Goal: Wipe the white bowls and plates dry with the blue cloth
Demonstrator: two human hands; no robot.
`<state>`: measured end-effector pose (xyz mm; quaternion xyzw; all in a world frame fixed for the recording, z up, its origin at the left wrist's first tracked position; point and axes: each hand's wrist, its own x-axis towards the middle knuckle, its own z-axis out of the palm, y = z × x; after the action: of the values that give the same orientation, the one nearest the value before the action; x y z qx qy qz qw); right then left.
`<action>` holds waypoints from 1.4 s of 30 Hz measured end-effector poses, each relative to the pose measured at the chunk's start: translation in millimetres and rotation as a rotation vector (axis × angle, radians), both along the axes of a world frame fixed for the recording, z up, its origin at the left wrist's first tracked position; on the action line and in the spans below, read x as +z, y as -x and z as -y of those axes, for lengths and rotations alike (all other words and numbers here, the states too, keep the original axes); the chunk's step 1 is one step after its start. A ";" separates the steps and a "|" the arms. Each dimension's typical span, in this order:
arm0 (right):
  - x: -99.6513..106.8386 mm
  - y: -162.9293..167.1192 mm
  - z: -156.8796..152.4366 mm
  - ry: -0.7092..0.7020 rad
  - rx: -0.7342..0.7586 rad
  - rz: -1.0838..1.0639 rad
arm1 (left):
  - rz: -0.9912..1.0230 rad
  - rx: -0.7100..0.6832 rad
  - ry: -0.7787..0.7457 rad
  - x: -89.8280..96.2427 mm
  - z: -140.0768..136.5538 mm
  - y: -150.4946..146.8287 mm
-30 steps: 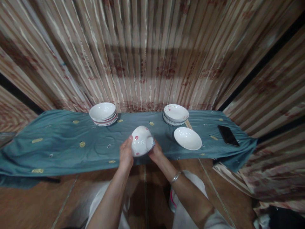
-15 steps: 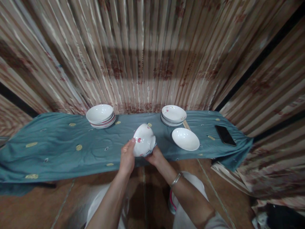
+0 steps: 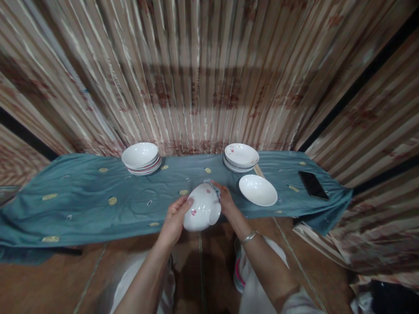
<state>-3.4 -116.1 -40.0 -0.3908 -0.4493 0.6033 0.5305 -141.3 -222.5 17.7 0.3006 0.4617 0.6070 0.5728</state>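
Note:
A white bowl [image 3: 201, 211] with small red flowers is tilted on its side above the near edge of the table, its foot ring facing right. My left hand [image 3: 176, 216] grips its rim on the left, thumb over the outside. On the bowl's upper right side, my right hand [image 3: 225, 198] presses a bluish-grey cloth [image 3: 214, 187], most of which is hidden by the fingers and the bowl. A shallow white bowl [image 3: 258, 190] rests on the table right of my hands.
A stack of white bowls [image 3: 140, 157] stands back left on the blue-green tablecloth [image 3: 131, 205]. Floral plates [image 3: 241, 155] are piled back right, near chopsticks [image 3: 259, 170]. A black phone [image 3: 313, 185] lies at the right end. Pleated curtains [image 3: 196, 78] hang behind the table.
My right hand has moved with the cloth from beneath the bowl up to its upper right side. The bowl has turned and come slightly lower and to the right.

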 end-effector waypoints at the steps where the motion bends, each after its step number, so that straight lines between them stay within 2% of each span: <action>1: 3.4 -1.1 0.5 0.019 0.009 -0.005 | -0.018 -0.016 0.019 -0.5 0.2 1.7; 5: 12.2 -3.8 1.1 0.048 0.023 -0.028 | -0.073 -0.081 0.051 -2.4 1.3 5.1; 11: 16.6 -13.6 -4.8 -0.065 0.009 0.067 | -0.075 -0.131 0.051 -2.9 3.4 -1.4; 14: 17.2 -18.4 -4.9 -0.184 -0.008 0.222 | -0.036 -0.128 0.062 -5.2 5.5 -8.6; 17: 20.3 -21.5 0.3 -0.323 -0.003 0.429 | 0.008 -0.065 0.077 -6.6 7.2 -16.5; 24: 43.2 -20.5 31.9 -0.753 0.182 0.667 | 0.022 0.031 0.057 -7.1 2.2 -21.6; 28: 51.4 -17.5 42.4 -0.898 0.229 0.758 | -0.010 0.064 0.015 -10.5 -2.6 -20.7; 31: 49.3 -20.0 35.0 -0.824 0.248 0.667 | -0.025 0.073 0.025 -9.3 -3.9 -21.7; 36: 32.4 -27.6 13.0 -0.410 0.164 0.468 | 0.034 0.163 0.049 0.5 -4.2 -20.9; 38: 24.3 -27.7 7.6 -0.296 0.115 0.410 | 0.078 0.209 0.053 4.2 -5.6 -18.6; 42: 13.4 -21.8 5.7 -0.241 0.001 0.334 | 0.202 0.292 0.076 7.4 -9.9 -11.3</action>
<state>18.4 -121.8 -26.5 -0.4190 -0.6003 0.4720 0.4912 -130.0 -212.5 25.1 0.1459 0.4631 0.6931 0.5328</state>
